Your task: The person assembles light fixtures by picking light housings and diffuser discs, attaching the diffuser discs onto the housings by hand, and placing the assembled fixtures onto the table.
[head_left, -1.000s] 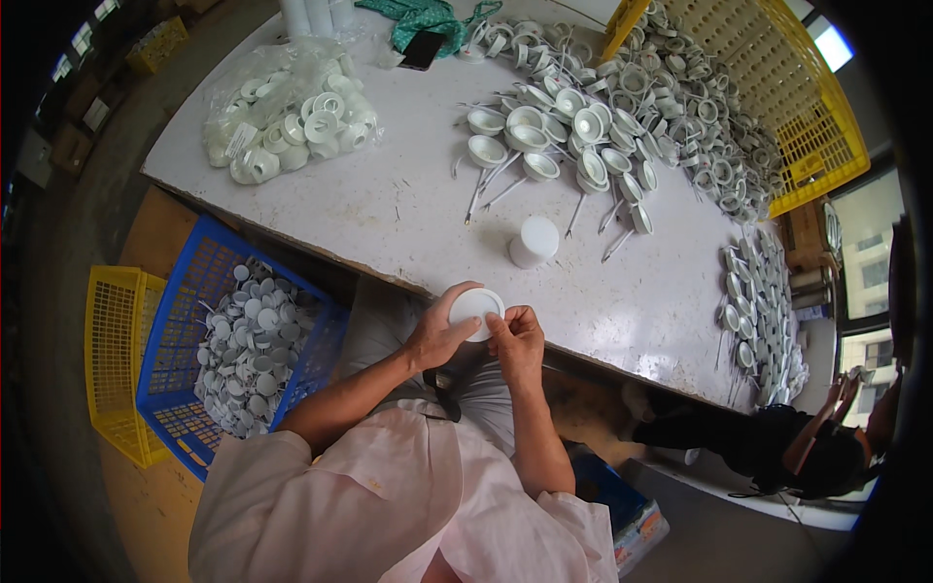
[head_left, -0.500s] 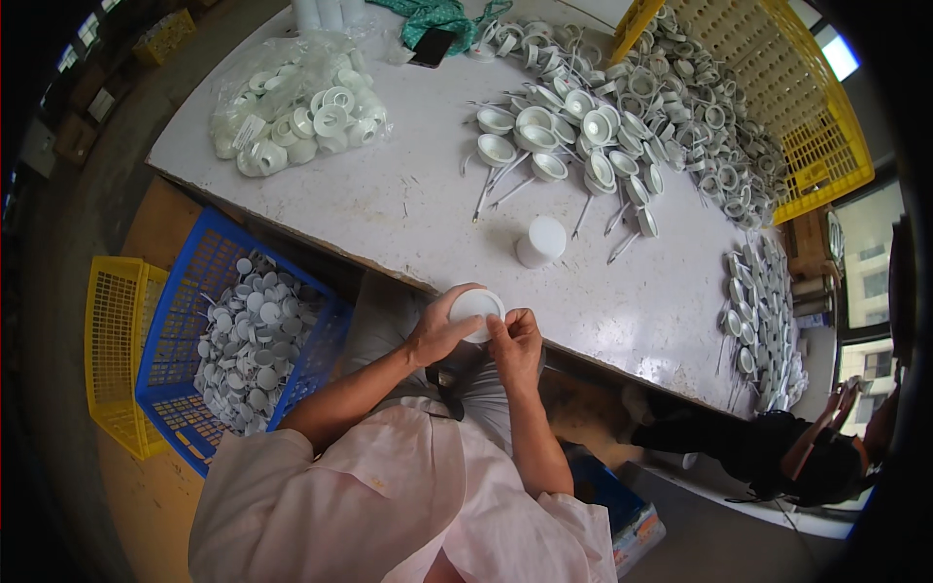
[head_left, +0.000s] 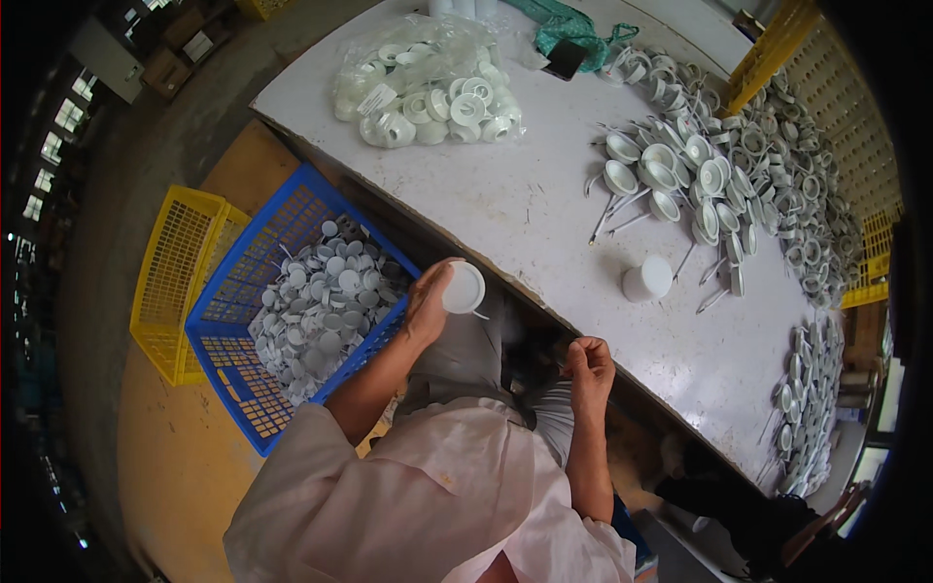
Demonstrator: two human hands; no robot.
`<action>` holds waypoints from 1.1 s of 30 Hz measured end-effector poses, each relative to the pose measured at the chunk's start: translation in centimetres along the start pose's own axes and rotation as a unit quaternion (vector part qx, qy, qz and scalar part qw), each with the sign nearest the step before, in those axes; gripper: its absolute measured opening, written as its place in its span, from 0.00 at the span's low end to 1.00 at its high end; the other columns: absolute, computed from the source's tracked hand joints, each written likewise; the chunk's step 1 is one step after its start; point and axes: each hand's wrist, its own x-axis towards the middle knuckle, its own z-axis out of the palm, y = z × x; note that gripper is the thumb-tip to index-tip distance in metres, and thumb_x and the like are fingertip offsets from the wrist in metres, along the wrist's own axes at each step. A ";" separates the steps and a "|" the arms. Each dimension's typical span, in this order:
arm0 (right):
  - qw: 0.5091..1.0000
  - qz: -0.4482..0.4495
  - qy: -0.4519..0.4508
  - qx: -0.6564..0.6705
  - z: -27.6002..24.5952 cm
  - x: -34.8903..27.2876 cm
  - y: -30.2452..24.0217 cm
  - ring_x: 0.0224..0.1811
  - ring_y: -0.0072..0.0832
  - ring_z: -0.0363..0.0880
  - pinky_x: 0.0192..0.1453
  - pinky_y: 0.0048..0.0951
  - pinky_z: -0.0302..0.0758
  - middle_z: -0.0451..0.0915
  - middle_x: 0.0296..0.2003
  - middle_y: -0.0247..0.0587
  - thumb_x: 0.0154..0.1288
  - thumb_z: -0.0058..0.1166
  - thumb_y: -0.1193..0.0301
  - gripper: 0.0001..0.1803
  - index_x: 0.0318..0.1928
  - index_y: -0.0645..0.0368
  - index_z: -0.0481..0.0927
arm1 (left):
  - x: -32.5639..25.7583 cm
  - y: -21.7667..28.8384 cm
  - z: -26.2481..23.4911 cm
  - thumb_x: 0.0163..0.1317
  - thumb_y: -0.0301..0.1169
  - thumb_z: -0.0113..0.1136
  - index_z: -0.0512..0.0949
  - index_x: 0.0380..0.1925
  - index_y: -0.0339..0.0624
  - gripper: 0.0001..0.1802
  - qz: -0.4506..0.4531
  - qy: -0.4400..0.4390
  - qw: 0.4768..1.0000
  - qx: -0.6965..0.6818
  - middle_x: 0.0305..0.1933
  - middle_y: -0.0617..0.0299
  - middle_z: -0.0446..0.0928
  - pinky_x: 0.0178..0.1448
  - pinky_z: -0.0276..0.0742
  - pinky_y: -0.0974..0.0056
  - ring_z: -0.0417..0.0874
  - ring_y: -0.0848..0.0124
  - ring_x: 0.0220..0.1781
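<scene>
My left hand (head_left: 426, 303) gripped a white disc (head_left: 465, 288) near the blue basket (head_left: 282, 222), where similar discs (head_left: 328, 342), seemingly done, lay heaped, while my right hand (head_left: 589, 375) was pinched closed, on anything I couldn't tell, and many hollow cups (head_left: 659, 175), seemingly left, lay on the table (head_left: 544, 228).

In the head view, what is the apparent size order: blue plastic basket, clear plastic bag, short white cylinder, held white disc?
Blue plastic basket
Clear plastic bag
Short white cylinder, held white disc: too alike to rank

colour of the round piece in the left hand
The round piece is white, clearest in head view.
</scene>
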 end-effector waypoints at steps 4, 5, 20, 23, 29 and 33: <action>1.000 0.019 0.003 -0.020 -0.5 0.0 1.2 0.22 0.13 0.68 0.25 0.14 0.67 0.73 0.26 0.28 0.64 0.56 0.70 0.07 0.36 0.58 0.73 | 0.6 2.5 -8.5 0.66 0.37 0.52 0.72 0.49 0.39 0.16 0.007 0.144 0.989 0.031 0.38 0.59 0.78 0.26 0.82 0.63 0.83 0.67 0.35; 1.000 0.018 -0.001 -0.023 -0.4 -0.1 1.4 0.22 0.13 0.68 0.25 0.15 0.67 0.73 0.26 0.28 0.64 0.57 0.69 0.08 0.36 0.58 0.73 | 0.3 2.5 -9.4 0.65 0.35 0.54 0.72 0.49 0.39 0.16 0.020 0.164 0.986 0.030 0.39 0.60 0.78 0.27 0.82 0.64 0.83 0.68 0.35; 0.997 0.013 -0.026 -0.075 0.7 -0.8 1.6 0.21 0.14 0.66 0.25 0.15 0.64 0.71 0.23 0.28 0.64 0.57 0.67 0.10 0.36 0.59 0.72 | 2.4 -3.6 -25.6 0.57 0.26 0.60 0.69 0.52 0.38 0.21 0.003 0.314 0.941 0.128 0.47 0.55 0.75 0.35 0.84 0.62 0.80 0.64 0.44; 0.996 0.013 -0.020 -0.091 0.1 -1.3 1.9 0.21 0.14 0.65 0.25 0.15 0.63 0.70 0.22 0.28 0.65 0.55 0.67 0.10 0.37 0.59 0.72 | 2.1 -5.1 -30.9 0.56 0.26 0.61 0.68 0.52 0.38 0.23 0.003 0.409 0.912 0.028 0.47 0.54 0.74 0.41 0.82 0.58 0.77 0.61 0.51; 0.995 0.012 0.011 -0.101 -0.6 -2.1 2.0 0.20 0.14 0.64 0.24 0.16 0.62 0.70 0.21 0.28 0.65 0.55 0.65 0.10 0.35 0.59 0.73 | -3.2 -9.3 -37.9 0.42 0.40 0.72 0.64 0.60 0.35 0.45 -0.257 0.177 0.758 0.573 0.55 0.44 0.72 0.58 0.73 0.56 0.75 0.56 0.57; 0.992 0.027 0.036 -0.122 -1.3 -2.6 2.3 0.21 0.14 0.66 0.25 0.15 0.63 0.70 0.21 0.28 0.65 0.55 0.66 0.10 0.35 0.59 0.73 | -8.5 -13.5 -39.9 0.39 0.39 0.72 0.73 0.46 0.35 0.34 -0.344 0.078 0.630 0.692 0.47 0.44 0.77 0.54 0.74 0.55 0.79 0.52 0.50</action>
